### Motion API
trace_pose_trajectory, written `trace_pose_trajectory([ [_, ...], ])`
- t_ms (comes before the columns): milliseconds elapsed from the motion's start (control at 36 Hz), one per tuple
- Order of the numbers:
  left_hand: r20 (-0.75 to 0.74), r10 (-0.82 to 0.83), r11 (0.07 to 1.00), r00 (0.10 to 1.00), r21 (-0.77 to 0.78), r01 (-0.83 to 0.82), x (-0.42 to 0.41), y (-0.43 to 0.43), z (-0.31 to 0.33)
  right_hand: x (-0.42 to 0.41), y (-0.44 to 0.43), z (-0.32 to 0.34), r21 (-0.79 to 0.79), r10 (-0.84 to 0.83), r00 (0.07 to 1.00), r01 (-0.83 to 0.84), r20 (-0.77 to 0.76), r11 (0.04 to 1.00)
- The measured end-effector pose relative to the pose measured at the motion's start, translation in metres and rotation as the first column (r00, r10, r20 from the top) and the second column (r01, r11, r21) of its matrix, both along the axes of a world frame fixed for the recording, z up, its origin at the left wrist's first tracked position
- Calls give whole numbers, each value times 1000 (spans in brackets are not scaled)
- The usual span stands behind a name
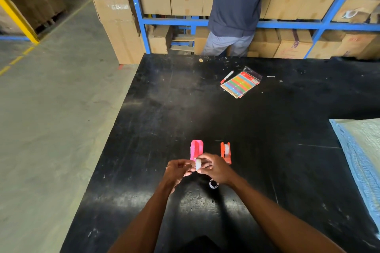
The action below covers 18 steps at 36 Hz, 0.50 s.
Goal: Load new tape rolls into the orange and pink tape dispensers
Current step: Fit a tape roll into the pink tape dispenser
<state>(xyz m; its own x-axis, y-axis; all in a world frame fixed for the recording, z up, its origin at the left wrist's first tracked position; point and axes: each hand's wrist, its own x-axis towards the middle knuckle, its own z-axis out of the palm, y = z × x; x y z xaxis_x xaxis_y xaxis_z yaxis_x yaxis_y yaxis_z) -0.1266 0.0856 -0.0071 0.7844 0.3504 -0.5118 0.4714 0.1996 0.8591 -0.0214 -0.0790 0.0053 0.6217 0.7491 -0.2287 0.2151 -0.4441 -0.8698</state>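
A pink tape dispenser [196, 148] stands on the black table [205, 109], its well showing no roll. To its right stands an orange tape dispenser [225, 152] with a clear roll seated in it. Just in front of the pink one, my right hand [216, 167] pinches a white tape roll [198, 164] held upright. My left hand [178, 170] meets it from the left, fingertips at the roll's edge. A small white spool core [213, 183] lies on the table under my right wrist.
A packet of coloured strips [240, 84] and a red pen [226, 77] lie farther back. Grey-blue wrapped material [362, 160] covers the table's right edge. A person [238, 10] stands beyond the table at blue shelving with cardboard boxes. Concrete floor lies left.
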Motion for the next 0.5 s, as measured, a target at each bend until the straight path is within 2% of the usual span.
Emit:
trace_pose_trajectory([
  [250,-37,74,995,997,-71,-77,3,-2,-5,2,6,-6,-13,-14,1000,14,20,1000],
  [500,-80,93,995,992,-33,-96,11,-3,-11,4,9,-9,-40,-38,999,38,7,998],
])
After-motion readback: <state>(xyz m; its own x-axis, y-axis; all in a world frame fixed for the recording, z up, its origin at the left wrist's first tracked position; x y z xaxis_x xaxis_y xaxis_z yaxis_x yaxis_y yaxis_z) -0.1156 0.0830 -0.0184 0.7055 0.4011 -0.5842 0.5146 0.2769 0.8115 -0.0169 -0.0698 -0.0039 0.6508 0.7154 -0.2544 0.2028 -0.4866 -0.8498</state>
